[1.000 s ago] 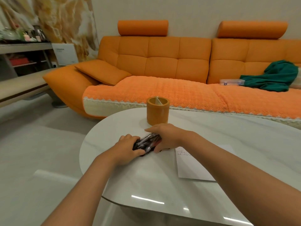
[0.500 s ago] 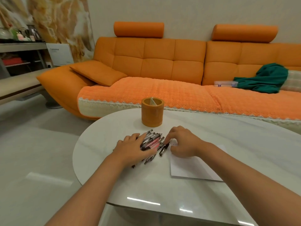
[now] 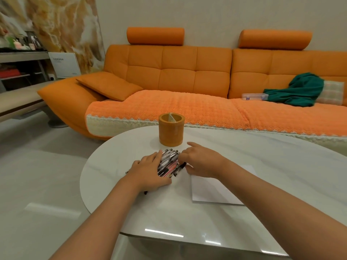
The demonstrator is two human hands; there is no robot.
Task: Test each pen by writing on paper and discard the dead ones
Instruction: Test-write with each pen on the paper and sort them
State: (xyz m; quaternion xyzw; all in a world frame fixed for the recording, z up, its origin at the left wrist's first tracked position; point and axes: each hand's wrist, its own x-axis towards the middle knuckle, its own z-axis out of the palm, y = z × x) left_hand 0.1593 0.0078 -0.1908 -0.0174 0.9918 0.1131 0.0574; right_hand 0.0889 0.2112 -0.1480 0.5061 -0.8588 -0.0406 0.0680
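The paper lies near right on the counter. Just beyond it, the pens, bundled in both hands a second ago, are now spread flat. The left hand presses them with straight fingers. The right hand curls at a black pen; whether it grips cannot be determined. Selection of a pen can begin; testing has not. The orange holder stands beyond.

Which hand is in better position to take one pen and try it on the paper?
Right. The right hand touches the pens on the side next to the paper; the left hand lies flat on them.
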